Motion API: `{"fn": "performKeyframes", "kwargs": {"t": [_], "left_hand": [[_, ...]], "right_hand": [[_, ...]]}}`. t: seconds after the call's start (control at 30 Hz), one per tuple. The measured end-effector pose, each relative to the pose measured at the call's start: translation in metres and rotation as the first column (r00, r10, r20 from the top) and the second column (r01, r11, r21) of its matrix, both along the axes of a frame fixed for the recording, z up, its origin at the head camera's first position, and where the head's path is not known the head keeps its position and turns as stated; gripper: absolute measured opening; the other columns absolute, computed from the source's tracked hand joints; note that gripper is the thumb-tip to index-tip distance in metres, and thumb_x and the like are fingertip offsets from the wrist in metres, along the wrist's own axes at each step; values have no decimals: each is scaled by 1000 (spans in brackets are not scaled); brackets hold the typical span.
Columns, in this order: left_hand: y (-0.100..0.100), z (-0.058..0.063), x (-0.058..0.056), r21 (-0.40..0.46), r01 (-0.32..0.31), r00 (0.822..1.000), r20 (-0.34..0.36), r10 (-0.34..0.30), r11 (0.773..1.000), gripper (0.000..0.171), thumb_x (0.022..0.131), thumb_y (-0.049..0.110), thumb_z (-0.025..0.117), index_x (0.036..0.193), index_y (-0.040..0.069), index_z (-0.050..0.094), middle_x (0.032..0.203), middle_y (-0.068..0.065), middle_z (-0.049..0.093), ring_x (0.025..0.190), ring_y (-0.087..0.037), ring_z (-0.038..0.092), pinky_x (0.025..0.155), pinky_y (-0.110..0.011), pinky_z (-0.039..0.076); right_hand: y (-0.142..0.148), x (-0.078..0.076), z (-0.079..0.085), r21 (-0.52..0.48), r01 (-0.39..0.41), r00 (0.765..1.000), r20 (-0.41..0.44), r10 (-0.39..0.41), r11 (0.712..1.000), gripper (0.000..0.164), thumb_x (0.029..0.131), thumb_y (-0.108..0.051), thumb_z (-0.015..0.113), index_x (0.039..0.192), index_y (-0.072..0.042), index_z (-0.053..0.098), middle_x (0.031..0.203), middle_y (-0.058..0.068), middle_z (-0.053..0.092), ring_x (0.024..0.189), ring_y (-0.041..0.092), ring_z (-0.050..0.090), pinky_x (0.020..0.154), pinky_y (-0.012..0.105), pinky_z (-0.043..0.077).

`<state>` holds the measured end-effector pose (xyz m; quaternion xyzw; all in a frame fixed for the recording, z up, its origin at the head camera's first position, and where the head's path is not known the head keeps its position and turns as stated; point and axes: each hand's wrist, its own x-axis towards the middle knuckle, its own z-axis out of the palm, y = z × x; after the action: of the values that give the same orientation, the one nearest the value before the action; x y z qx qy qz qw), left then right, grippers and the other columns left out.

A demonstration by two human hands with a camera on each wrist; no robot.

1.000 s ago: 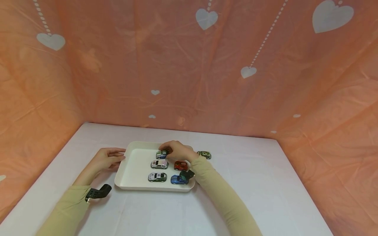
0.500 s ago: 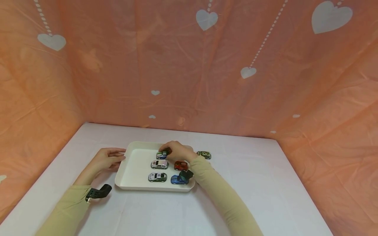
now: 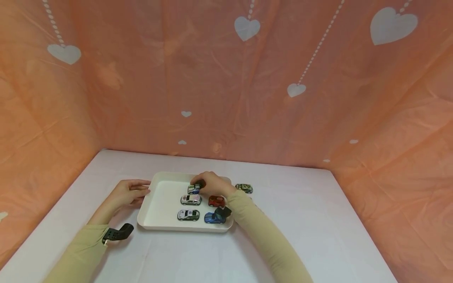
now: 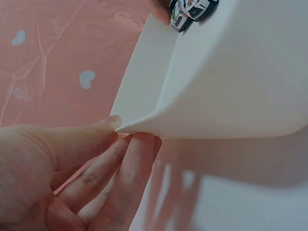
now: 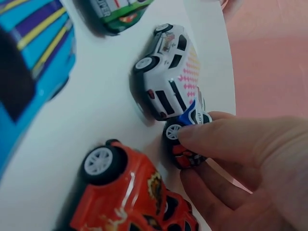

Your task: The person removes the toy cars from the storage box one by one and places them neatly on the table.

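Observation:
My left hand [image 3: 122,194] pinches the left rim of a shallow white tray [image 3: 155,208]. In the left wrist view its thumb lies on top of the rim and the fingers sit beneath. Over the tray's back part, my right hand [image 3: 214,184] grips a small toy car [image 3: 193,189] with blue, white and green markings between thumb and fingers. The right wrist view shows that car [image 5: 192,115] close against the tail of a white toy car with pink checks [image 5: 166,79]. A red toy car [image 5: 127,190] stands near the fingers.
Also in the tray are a white-and-green toy car [image 3: 188,215] and a blue toy car [image 3: 212,218], partly behind the black wrist camera [image 3: 223,212]. A green patterned toy car [image 3: 244,188] stands on the white table [image 3: 301,220] just right of the tray. An orange curtain [image 3: 212,86] surrounds the table.
The head view has tilted slightly, so everything sits a little lower in it. Both hands keep their holds, and the cars and tray stay in place.

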<state>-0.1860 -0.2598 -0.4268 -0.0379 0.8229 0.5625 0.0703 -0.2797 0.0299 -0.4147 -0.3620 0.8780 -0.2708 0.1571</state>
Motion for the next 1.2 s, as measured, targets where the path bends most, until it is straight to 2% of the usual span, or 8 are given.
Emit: {"fn": "performKeyframes", "kwargs": {"t": [0.27, 0.43, 0.57, 0.73, 0.87, 1.2], "left_hand": [[0, -3, 2, -30, -4, 1000, 22, 5, 1000, 47, 90, 9, 66, 129, -11, 51, 105, -19, 67, 78, -16, 66, 60, -29, 54], [-1, -2, 2, -31, 0, 1000, 18, 1, 1000, 47, 90, 9, 66, 129, -12, 50, 103, -18, 67, 77, -16, 66, 60, -29, 54], [-1, -1, 2, -16, 5, 1000, 11, -5, 1000, 46, 90, 7, 65, 129, -14, 50, 103, -18, 67, 76, -16, 67, 62, -29, 55], [1, 1, 1, -8, 8, 1000, 19, -7, 1000, 47, 91, 8, 65, 129, -13, 49, 106, -20, 66, 77, -17, 67, 63, -30, 55], [1, 2, 0, -23, 10, 1000, 11, -10, 1000, 47, 91, 9, 65, 130, -13, 49, 107, -21, 66, 78, -16, 66, 63, -30, 55], [0, 0, -2, -24, 10, 1000, 5, -10, 1000, 47, 90, 8, 66, 129, -13, 50, 105, -19, 67, 77, -14, 66, 62, -29, 55]], "right_hand": [[10, 2, 3, -36, -19, 1000, -8, 19, 999, 35, 85, -2, 71, 118, -11, 68, 119, -2, 64, 110, 8, 54, 92, 21, 42], [22, 1, 14, -45, -75, 997, -29, 74, 996, 37, 86, -4, 71, 122, -10, 66, 123, 2, 62, 112, 11, 55, 91, 21, 44], [39, 2, 23, -86, -88, 996, -17, 87, 992, 38, 86, -2, 70, 123, -8, 65, 123, 5, 62, 110, 15, 58, 88, 22, 47], [72, 2, 29, -108, -60, 998, -14, 59, 992, 38, 86, 4, 66, 123, -6, 64, 121, 5, 62, 109, 15, 57, 91, 27, 47], [100, -1, 30, -120, -45, 998, -53, 39, 992, 38, 85, 6, 66, 122, -4, 64, 119, 5, 63, 109, 17, 57, 94, 31, 46], [163, -4, 29, -129, 59, 993, -89, -71, 990, 37, 84, 6, 66, 121, -2, 64, 118, 8, 63, 110, 24, 58, 96, 37, 45]]}}
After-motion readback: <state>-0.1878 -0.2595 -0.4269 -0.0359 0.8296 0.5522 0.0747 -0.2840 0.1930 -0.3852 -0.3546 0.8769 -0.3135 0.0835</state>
